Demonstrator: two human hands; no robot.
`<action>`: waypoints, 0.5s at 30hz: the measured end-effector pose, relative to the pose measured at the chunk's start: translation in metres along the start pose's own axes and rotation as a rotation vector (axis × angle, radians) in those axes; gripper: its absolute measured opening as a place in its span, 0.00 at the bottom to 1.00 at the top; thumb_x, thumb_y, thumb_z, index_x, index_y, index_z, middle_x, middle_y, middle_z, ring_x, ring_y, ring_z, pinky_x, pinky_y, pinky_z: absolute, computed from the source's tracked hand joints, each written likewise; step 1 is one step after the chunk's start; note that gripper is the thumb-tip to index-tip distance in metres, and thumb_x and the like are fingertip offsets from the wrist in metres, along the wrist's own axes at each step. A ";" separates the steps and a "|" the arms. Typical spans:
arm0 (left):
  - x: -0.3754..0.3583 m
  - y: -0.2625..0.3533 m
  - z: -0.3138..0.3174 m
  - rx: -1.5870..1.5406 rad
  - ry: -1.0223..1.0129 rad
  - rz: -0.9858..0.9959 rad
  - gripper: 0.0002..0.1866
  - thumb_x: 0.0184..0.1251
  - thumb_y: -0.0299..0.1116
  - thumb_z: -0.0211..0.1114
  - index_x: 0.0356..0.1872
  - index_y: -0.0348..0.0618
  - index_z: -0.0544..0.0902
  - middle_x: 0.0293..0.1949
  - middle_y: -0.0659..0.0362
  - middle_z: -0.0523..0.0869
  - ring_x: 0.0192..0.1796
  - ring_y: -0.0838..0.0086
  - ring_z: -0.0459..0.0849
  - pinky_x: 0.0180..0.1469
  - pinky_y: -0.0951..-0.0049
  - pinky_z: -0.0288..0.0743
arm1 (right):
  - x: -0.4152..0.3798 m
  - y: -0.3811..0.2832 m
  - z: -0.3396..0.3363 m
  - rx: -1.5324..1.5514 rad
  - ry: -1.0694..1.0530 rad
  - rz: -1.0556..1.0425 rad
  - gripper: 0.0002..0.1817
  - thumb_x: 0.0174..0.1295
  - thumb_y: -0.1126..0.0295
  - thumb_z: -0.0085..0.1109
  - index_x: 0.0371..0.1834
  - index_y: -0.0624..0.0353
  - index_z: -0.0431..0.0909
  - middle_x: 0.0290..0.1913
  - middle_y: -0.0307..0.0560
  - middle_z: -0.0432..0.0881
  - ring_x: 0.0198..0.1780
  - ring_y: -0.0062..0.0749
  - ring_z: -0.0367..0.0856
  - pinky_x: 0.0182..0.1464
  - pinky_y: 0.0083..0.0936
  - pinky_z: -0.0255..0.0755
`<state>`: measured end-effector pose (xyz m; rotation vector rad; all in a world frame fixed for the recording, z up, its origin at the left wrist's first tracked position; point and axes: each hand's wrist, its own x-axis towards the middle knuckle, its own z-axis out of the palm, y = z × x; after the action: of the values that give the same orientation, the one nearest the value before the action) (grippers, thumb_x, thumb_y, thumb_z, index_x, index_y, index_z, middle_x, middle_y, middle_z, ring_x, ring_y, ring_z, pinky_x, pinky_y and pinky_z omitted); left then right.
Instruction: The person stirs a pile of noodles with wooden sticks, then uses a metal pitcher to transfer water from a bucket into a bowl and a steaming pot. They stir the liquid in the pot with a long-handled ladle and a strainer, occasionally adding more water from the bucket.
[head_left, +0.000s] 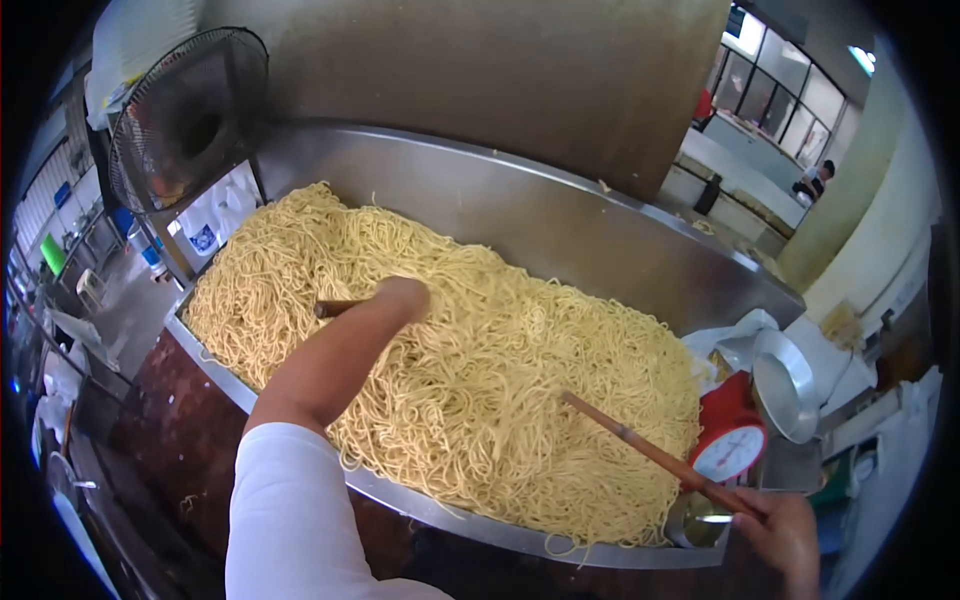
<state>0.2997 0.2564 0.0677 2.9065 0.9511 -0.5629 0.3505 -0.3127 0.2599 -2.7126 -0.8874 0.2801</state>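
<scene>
A big heap of yellow noodles (520,340) fills a long metal tray (610,245). My left hand (403,298) is over the middle of the heap, closed round a dark wooden stick (338,308). One end of that stick pokes out to the left; its other end and my fingers are hidden. At the lower right, my right hand (782,535) grips another long wooden stick (655,452). This stick slants up and left across the noodles, its far tip right at their surface.
Beyond the tray's right end are a red dial scale (728,435), a round metal pan (785,385) and a metal can (694,522). A large fan (190,120) stands at the back left. White jugs (225,212) sit below it. Another person (818,180) appears far off.
</scene>
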 end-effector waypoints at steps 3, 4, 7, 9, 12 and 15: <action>-0.052 0.015 0.013 -0.086 -0.059 0.067 0.15 0.63 0.36 0.56 0.47 0.45 0.85 0.49 0.51 0.85 0.51 0.55 0.84 0.51 0.58 0.77 | 0.091 0.007 0.085 -0.398 -0.168 -0.045 0.14 0.59 0.55 0.57 0.44 0.47 0.81 0.29 0.52 0.83 0.34 0.50 0.83 0.37 0.45 0.74; -0.076 0.016 0.020 -0.126 -0.007 0.127 0.16 0.64 0.37 0.54 0.49 0.46 0.83 0.49 0.50 0.85 0.52 0.55 0.83 0.52 0.58 0.76 | 0.136 -0.011 0.111 -0.332 -0.092 -0.149 0.13 0.61 0.56 0.55 0.45 0.46 0.81 0.29 0.51 0.83 0.35 0.51 0.82 0.38 0.47 0.74; -0.133 -0.001 0.021 -0.210 -0.270 -0.005 0.19 0.67 0.43 0.53 0.51 0.44 0.81 0.50 0.48 0.84 0.54 0.54 0.81 0.56 0.57 0.73 | 0.264 -0.111 0.146 -0.373 -0.055 -0.229 0.18 0.68 0.58 0.44 0.39 0.55 0.83 0.31 0.54 0.84 0.34 0.48 0.83 0.39 0.43 0.74; -0.188 -0.065 0.001 -0.250 -0.193 0.091 0.20 0.65 0.48 0.59 0.44 0.41 0.82 0.34 0.48 0.84 0.39 0.59 0.84 0.44 0.60 0.75 | 0.296 -0.138 0.169 -0.304 0.140 -0.423 0.19 0.68 0.61 0.43 0.34 0.57 0.85 0.29 0.54 0.83 0.33 0.48 0.83 0.38 0.43 0.74; -0.249 -0.169 -0.042 -0.308 -0.060 -0.007 0.18 0.64 0.45 0.62 0.43 0.41 0.83 0.28 0.56 0.83 0.28 0.69 0.83 0.34 0.64 0.76 | 0.276 -0.159 0.161 -0.374 -0.034 -0.426 0.14 0.65 0.63 0.48 0.44 0.55 0.81 0.29 0.51 0.83 0.34 0.48 0.83 0.39 0.43 0.74; -0.201 -0.176 -0.054 -0.344 0.000 -0.323 0.18 0.63 0.45 0.60 0.43 0.41 0.84 0.30 0.53 0.85 0.31 0.68 0.83 0.39 0.63 0.76 | 0.223 -0.107 0.144 -0.400 -0.151 -0.323 0.16 0.62 0.61 0.53 0.52 0.51 0.76 0.32 0.49 0.83 0.37 0.48 0.83 0.41 0.45 0.74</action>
<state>0.0660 0.2934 0.2024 2.4677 1.3753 -0.3644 0.4311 -0.0674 0.1355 -2.8594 -1.5505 0.2647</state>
